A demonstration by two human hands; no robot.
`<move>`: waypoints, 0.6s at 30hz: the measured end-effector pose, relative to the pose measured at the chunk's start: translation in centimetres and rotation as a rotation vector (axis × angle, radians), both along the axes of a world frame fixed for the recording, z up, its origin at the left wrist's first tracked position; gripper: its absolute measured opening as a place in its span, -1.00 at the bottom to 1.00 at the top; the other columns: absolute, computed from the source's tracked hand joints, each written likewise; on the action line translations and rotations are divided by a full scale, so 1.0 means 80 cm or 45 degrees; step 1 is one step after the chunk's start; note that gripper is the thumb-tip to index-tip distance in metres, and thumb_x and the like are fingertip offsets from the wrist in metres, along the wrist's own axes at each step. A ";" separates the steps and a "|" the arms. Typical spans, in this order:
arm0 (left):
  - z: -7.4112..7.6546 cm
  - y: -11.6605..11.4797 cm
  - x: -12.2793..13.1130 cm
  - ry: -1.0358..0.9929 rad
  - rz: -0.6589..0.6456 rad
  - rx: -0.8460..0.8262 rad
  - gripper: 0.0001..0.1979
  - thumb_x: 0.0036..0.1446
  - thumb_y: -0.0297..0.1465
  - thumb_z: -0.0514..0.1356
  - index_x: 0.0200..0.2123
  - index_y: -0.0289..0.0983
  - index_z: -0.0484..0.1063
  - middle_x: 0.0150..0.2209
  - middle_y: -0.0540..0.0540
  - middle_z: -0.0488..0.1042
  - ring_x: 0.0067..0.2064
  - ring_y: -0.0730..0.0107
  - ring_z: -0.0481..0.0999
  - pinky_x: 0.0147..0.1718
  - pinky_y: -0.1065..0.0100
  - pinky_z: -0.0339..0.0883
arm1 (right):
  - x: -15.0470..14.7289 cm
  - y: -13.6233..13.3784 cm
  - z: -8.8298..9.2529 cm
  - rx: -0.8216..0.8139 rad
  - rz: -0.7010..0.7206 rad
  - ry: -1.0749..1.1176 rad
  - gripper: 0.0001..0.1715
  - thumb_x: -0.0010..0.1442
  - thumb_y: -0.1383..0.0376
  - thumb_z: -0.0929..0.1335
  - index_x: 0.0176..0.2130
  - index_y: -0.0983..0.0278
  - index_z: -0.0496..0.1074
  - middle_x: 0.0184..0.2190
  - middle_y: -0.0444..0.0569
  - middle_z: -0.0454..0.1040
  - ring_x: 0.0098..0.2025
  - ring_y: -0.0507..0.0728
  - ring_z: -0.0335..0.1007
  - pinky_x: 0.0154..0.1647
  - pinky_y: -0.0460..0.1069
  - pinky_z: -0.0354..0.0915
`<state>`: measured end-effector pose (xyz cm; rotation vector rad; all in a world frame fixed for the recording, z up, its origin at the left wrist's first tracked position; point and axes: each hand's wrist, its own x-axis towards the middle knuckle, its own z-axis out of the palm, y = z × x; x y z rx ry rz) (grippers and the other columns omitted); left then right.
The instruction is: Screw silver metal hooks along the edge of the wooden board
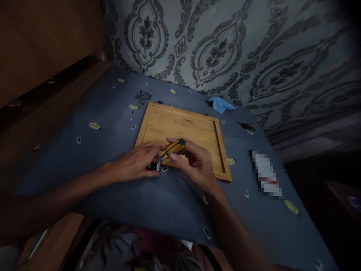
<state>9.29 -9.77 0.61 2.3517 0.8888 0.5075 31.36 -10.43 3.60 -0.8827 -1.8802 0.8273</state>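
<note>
Observed from beside the table (104, 101): wooden panel (183, 128) lies flat near mid-table, framed side up; both hands work at its near edge, left of that edge's middle. Right hand (199, 162) pinches a yellow-and-black screwdriver (175, 147) between thumb and fingers. Long axis of the screwdriver runs aslant: butt toward the panel's right side, shaft pointing down-left toward the table's near edge and the left hand (141, 160). Left hand has its thumb below and fingers above, closed around a small metal piece (158, 165) with a dark part, just at the panel's near edge; fingers partly hide it. Key relation: metal piece lies left of the right hand and slightly nearer the person, roughly in line with the shaft; left hand is the nearer one, touching it. Whether the tip meets the piece: cannot tell. Elsewhere: clear packet (143, 95) beyond the panel's far left corner; blue cloth (221, 104) by the table's far edge, beyond the panel's far right corner.
</note>
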 end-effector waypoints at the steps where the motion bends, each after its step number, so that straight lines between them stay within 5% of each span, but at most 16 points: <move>1: 0.000 0.000 0.000 -0.001 0.004 0.001 -0.68 0.26 -0.27 0.31 -0.05 -0.19 0.24 0.08 -0.23 0.46 0.16 0.00 0.47 0.12 0.00 0.41 | 0.000 0.001 -0.001 -0.004 -0.013 -0.001 -0.81 0.32 0.17 0.45 -0.31 0.20 0.55 -0.43 -0.10 0.50 -0.35 0.11 0.51 -0.28 0.02 0.46; 10: 0.000 -0.001 0.002 0.024 0.016 0.027 -0.50 0.22 -0.30 0.36 0.10 -0.18 0.18 0.09 -0.21 0.45 0.16 0.01 0.47 0.10 0.04 0.42 | -0.007 0.000 -0.007 -0.183 -0.154 0.171 -0.63 0.14 0.05 0.58 -0.32 0.21 0.47 -0.41 -0.15 0.52 -0.46 0.05 0.48 -0.44 -0.04 0.47; 15: -0.003 -0.001 0.000 -0.037 -0.006 0.052 -0.64 0.25 -0.29 0.33 -0.01 -0.18 0.23 0.03 -0.18 0.47 0.12 0.03 0.49 0.07 0.07 0.43 | -0.003 0.001 -0.002 -0.210 -0.033 0.146 -0.64 0.25 0.09 0.51 -0.01 0.19 0.55 -0.39 -0.15 0.56 -0.43 0.06 0.54 -0.32 -0.01 0.50; 18: -0.004 -0.001 -0.001 -0.017 -0.002 0.048 -0.63 0.25 -0.29 0.33 0.00 -0.18 0.23 0.03 -0.19 0.47 0.12 0.02 0.49 0.07 0.07 0.43 | -0.002 0.001 0.000 -0.176 -0.044 0.116 -0.77 0.28 0.13 0.49 -0.12 0.20 0.59 -0.38 -0.12 0.56 -0.44 0.06 0.53 -0.35 -0.01 0.47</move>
